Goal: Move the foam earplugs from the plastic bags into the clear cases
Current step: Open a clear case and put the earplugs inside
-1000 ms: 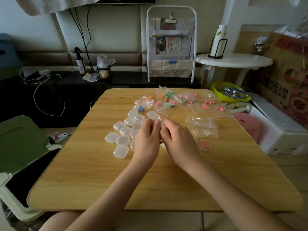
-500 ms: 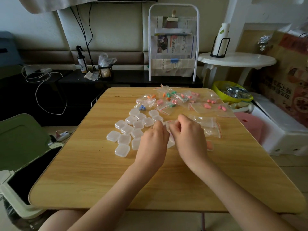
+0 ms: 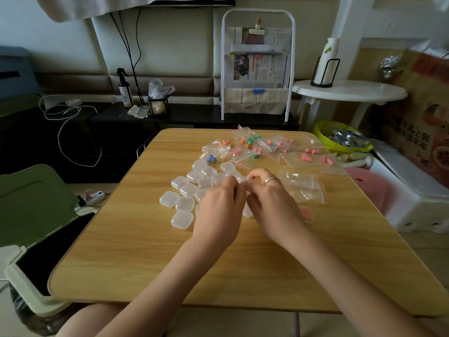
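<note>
Several small clear cases [image 3: 187,190] lie closed in a cluster left of centre on the wooden table [image 3: 145,251]. Behind them are plastic bags [image 3: 245,144] holding orange, green, pink and blue foam earplugs. Emptied bags [image 3: 303,186] lie to the right. A case with orange-pink earplugs [image 3: 307,212] shows just past my right wrist. My left hand [image 3: 218,210] and my right hand [image 3: 272,203] meet over the cluster, fingertips pinching a small clear plastic bag [image 3: 246,210] between them. Its contents are hidden by my fingers.
A green lidded bin [image 3: 36,203] stands open at the table's left. Right of the table are a yellow bowl [image 3: 340,139], a pink stool [image 3: 369,186] and a white foam box [image 3: 413,205]. A newspaper rack [image 3: 257,69] stands behind.
Both hands have shifted slightly away from me over the cases, still pinching the small bag together. The view has tilted a little.
</note>
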A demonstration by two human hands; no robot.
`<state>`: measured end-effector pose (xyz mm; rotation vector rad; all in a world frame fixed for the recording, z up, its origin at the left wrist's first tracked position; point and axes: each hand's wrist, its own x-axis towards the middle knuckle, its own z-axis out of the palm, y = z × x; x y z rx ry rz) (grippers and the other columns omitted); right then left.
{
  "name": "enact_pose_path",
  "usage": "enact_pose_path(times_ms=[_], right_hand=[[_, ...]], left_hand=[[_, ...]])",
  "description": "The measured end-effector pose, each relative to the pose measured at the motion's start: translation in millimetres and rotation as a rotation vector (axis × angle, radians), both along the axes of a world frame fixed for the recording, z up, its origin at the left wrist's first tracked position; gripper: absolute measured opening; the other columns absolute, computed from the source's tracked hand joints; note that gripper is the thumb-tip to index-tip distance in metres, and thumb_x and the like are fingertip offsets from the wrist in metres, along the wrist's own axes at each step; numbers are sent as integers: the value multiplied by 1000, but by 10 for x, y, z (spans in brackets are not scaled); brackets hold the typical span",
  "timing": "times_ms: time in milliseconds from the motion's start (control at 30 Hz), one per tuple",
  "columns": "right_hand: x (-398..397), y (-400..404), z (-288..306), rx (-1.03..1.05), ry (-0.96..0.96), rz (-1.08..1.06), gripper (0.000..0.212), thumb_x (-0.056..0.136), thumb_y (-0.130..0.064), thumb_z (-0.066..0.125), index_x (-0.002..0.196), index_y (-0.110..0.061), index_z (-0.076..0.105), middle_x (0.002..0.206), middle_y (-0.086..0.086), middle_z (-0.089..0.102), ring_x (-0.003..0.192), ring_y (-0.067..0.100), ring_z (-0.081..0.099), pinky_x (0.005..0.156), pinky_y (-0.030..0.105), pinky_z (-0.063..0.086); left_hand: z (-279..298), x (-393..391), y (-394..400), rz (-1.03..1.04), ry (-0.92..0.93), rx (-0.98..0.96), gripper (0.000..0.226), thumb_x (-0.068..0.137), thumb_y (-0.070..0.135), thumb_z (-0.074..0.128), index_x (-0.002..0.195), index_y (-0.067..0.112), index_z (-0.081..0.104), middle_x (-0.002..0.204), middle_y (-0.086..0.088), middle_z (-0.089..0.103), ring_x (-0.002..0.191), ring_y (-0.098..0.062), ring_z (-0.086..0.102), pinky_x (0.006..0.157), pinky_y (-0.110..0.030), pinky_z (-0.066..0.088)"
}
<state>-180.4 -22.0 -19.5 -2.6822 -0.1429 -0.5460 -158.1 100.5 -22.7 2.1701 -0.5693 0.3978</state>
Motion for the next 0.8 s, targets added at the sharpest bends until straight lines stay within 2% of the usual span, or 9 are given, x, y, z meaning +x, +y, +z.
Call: enact_pose_path(times_ms=[100,133,200,267,367,467,567,700,800], right_hand=[[41,-13,-21,374,143,60,27,98,-13,42,85,-5,63,105,-5,53,85,11,54,70,32,45],[53,-27,-19,493,171,75,25,97,-13,45,86,-3,64,96,-4,55,78,10,54,67,30,43],[82,-60,-2,646,193,77,18,94,-20,57,96,-5,66,86,4,64,71,14,56,65,40,49],[85,-91,40,766,210,67,26,88,-23,67,110,-10,67,88,1,70,71,19,59,69,40,54],[52,-144,117,953,302,144,26,92,-15,61,118,-16,67,101,-15,70,76,10,67,69,23,53],[5,-214,139,1052,419,243,26,96,-14,52,114,-22,69,106,-6,71,85,11,69,72,22,54],[-6,-220,150,1073,440,286,26,91,-7,59,112,-19,71,105,-1,73,87,14,69,70,22,53],[-3,-218,162,1120,381,250,26,75,-11,71,101,-15,74,96,3,75,80,15,69,67,20,53],[0,-235,162,1097,373,238,26,80,-6,68,103,-17,73,95,7,75,80,16,69,69,21,54]], left_hand=[[39,-93,-8,-138,34,-54,29,98,25,46,72,15,46,56,9,45,51,-8,43,49,-20,31],[60,-102,-7,-176,85,-92,29,98,26,47,72,14,48,56,9,47,52,-6,46,49,-18,33],[97,-79,15,-188,175,-195,32,98,29,47,71,14,53,55,8,50,51,-2,47,49,-17,33],[129,-15,60,-81,205,-356,30,98,32,47,74,14,55,59,8,52,52,-3,45,52,-23,37],[203,80,156,118,152,-430,18,96,31,50,82,21,53,76,9,58,67,-2,47,60,-19,37],[245,148,227,17,318,-397,19,98,31,48,83,22,56,67,19,67,69,2,58,71,-23,44],[208,168,254,-83,435,-468,27,98,27,48,84,8,61,61,0,69,58,-10,64,66,-30,52],[213,167,262,-12,376,-523,25,100,18,45,81,4,53,50,-3,64,45,-6,59,48,-17,48],[214,169,265,34,317,-464,26,101,17,42,78,8,48,43,4,60,37,-2,53,40,-14,40]])
